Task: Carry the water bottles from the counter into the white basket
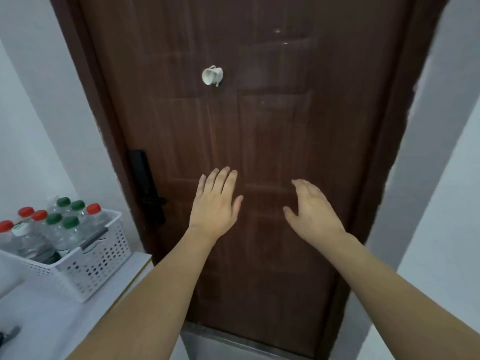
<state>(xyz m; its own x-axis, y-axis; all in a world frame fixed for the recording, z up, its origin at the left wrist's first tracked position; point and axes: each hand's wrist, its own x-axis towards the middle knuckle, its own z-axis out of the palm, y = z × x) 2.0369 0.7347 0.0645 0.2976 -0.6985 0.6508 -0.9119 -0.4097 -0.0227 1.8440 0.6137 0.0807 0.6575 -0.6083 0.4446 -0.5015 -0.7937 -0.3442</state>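
A white perforated basket (98, 258) stands on a white counter (52, 323) at the lower left. Several clear water bottles (65, 229) with red, green and white caps stand packed inside it. My left hand (215, 206) is held out flat in front of me with fingers apart, holding nothing. My right hand (311, 209) is out beside it, also spread and holding nothing. Both hands hover before a dark brown door, well to the right of the basket.
The brown door (272, 126) fills the middle, with a black lock handle (148, 188) on its left edge and a small white object (212, 75) stuck near the top. White walls flank it on both sides. A dark item (7, 335) lies at the counter's near left edge.
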